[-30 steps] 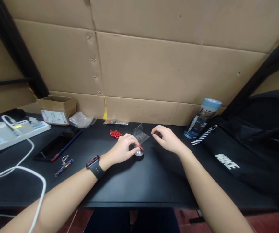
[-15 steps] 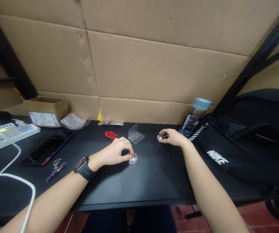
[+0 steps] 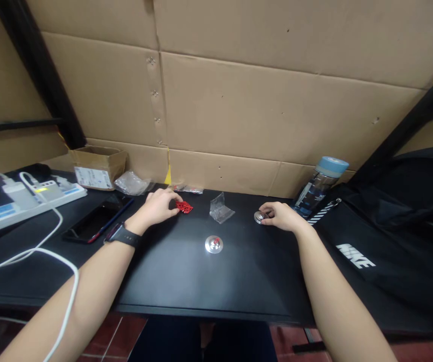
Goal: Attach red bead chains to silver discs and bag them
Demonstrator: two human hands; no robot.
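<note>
My left hand point(image 3: 160, 206) is at the left edge of a small heap of red pieces point(image 3: 184, 207), its thumb and forefinger apart around that edge. Whether the fingertips touch the pieces I cannot tell. On the black table in front of me lies a shiny silver disc with a raised centre point(image 3: 213, 245) and a small red piece point(image 3: 217, 241) on it. Farther right, my right hand point(image 3: 281, 217) has its thumb and fingers closed on a round silver metal piece point(image 3: 259, 217) resting on the table.
A clear plastic wrapper point(image 3: 222, 210) lies between the hands. A water bottle point(image 3: 320, 187) and black backpack point(image 3: 385, 241) stand right. A phone point(image 3: 99, 218), power strip point(image 3: 27, 205), white cable point(image 3: 50, 250), plastic bags point(image 3: 132, 183) and cardboard box point(image 3: 99, 166) are left.
My left hand has let go of the small red piece on the silver disc and moved back left to the red heap. My right hand keeps its hold.
</note>
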